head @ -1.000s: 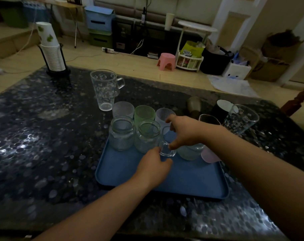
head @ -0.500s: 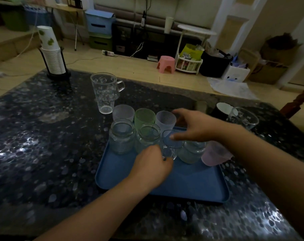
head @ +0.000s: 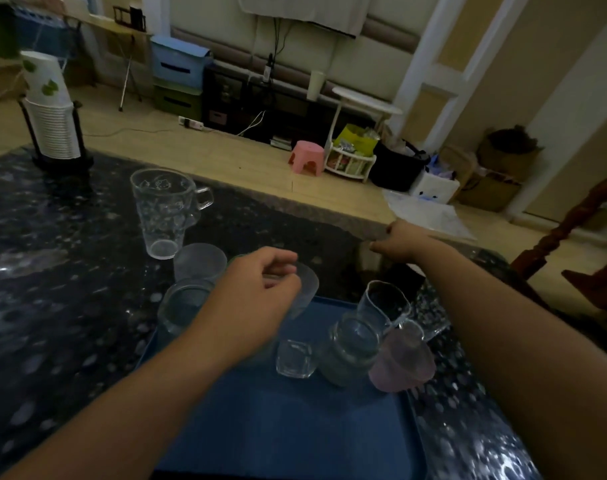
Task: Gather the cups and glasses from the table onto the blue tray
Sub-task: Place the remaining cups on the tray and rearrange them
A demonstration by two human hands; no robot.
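Hovering over the blue tray [head: 260, 427], the left hand [head: 257, 299] has loosely curled fingers [head: 288, 284] and holds nothing. Under and beside them stand cups, with a small clear glass [head: 293, 358], a jar [head: 350, 351] and a pink cup [head: 401, 363] just to the right. The right hand [head: 401, 242] reaches to the far table [head: 52, 289] edge; its grip is hidden. A tall mug [head: 163, 213] stands left, off the tray.
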